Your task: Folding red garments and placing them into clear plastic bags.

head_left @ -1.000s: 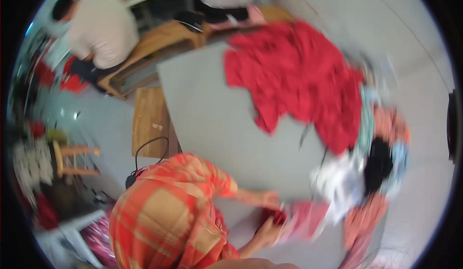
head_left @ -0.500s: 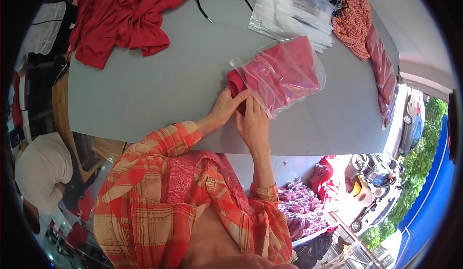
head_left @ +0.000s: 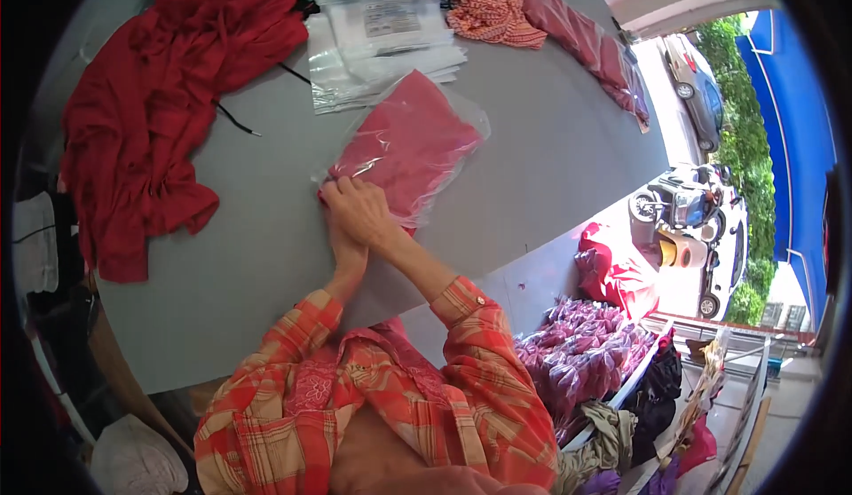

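Observation:
A folded red garment [head_left: 404,144] lies flat in a clear plastic bag [head_left: 475,126] on the grey table. At the bag's near left corner my right hand [head_left: 362,213] crosses over the other, its fingers closed on the bag's edge and the cloth there. My left hand [head_left: 348,251] is underneath, against the same end of the bag, with its fingers mostly hidden. A little red cloth shows at the bag's near edge, beside my right wrist.
Beyond the bag lies a stack of clear bags [head_left: 382,38]. A loose red garment [head_left: 151,113] with a dark drawstring [head_left: 235,120] spreads at left. An orange patterned cloth [head_left: 493,7] and another bagged red garment [head_left: 590,47] lie far right. Bagged items [head_left: 586,353] are heaped below right.
The view has turned, so the table's things sit differently. My right hand has crossed over my left at the bag's end, and the red roll that stuck out there is now mostly out of sight.

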The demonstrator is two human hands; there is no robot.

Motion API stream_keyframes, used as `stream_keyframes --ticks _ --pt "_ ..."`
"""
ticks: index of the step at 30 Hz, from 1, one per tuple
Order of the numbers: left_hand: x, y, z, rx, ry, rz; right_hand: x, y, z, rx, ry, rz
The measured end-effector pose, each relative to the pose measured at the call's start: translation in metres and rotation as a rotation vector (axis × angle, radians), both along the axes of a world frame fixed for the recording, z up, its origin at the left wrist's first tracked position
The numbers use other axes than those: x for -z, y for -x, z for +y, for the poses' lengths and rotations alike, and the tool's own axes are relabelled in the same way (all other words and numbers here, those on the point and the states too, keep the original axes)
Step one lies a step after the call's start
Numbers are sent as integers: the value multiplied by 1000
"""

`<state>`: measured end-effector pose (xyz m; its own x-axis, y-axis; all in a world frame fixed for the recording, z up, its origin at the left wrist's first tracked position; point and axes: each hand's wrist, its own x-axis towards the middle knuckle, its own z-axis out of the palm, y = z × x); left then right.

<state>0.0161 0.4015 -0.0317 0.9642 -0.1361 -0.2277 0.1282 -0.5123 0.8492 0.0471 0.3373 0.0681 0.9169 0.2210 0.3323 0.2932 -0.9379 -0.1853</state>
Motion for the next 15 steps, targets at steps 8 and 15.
stream_keyframes --ticks 8,15 --pt "-21 5 -9 284 -761 -86 58 -8 8 -359 106 359" --pt "-67 -3 -22 -572 1086 174 -31 47 -90 -114 -58 -36"
